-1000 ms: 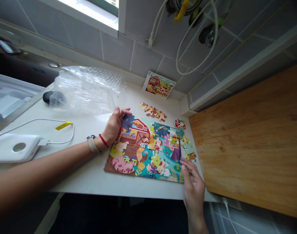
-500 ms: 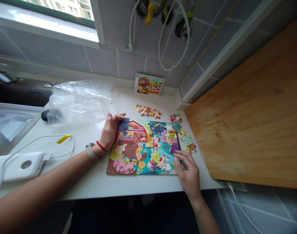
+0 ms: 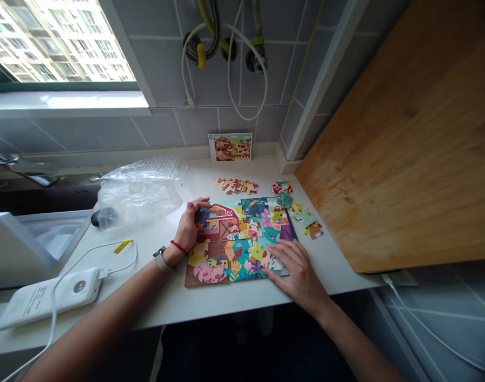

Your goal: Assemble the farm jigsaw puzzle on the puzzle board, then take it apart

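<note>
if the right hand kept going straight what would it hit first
The right hand rests on the puzzle, so that comes first; past it, probably the left hand, though depth is unclear.

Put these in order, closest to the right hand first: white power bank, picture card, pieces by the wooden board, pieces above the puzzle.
From the right hand:
1. Loose pieces, upper right, by the wooden board
2. Row of pieces, above the puzzle
3. Picture card, at the back
4. White power bank, far left
</note>
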`<move>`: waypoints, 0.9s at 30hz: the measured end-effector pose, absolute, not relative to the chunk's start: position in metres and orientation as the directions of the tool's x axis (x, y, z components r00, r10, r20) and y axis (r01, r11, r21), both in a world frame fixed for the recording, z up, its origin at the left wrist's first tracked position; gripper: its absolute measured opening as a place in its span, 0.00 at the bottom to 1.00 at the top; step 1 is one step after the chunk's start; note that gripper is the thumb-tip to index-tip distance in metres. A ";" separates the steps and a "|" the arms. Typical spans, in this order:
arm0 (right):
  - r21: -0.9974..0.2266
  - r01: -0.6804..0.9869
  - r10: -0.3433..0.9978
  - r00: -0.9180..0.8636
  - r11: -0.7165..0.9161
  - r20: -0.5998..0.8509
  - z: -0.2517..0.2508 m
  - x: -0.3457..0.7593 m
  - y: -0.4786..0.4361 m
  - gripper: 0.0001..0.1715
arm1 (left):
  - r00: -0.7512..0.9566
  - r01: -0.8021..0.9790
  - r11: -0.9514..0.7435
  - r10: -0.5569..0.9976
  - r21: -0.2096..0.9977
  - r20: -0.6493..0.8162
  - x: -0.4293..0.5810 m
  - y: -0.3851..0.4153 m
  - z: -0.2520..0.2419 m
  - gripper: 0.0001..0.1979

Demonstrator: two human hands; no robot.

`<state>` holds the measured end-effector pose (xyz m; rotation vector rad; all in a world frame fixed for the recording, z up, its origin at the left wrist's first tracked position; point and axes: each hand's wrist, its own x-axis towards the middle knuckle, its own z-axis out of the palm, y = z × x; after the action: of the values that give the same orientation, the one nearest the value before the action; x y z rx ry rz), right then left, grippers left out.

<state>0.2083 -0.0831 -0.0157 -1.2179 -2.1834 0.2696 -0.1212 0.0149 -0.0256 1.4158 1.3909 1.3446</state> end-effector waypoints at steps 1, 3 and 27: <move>-0.459 0.687 0.820 -0.390 0.562 0.419 -0.015 0.207 -0.082 0.22 | -0.133 0.208 -0.151 0.974 0.966 0.181 -0.122 0.015 -0.026 0.42; -0.487 0.652 0.809 -0.403 0.582 0.427 -0.014 0.206 -0.079 0.20 | -0.138 0.190 -0.154 0.974 0.970 0.182 -0.123 0.016 -0.026 0.41; -0.829 0.382 0.896 -0.345 0.407 0.281 -0.004 0.221 -0.011 0.11 | 0.649 0.394 -0.769 0.620 0.503 0.441 -0.054 -0.003 0.016 0.12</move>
<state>0.2213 -0.0109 -0.0043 -1.0913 -1.9080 0.8606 -0.0537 -0.0033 0.0162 2.5066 0.8042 0.8653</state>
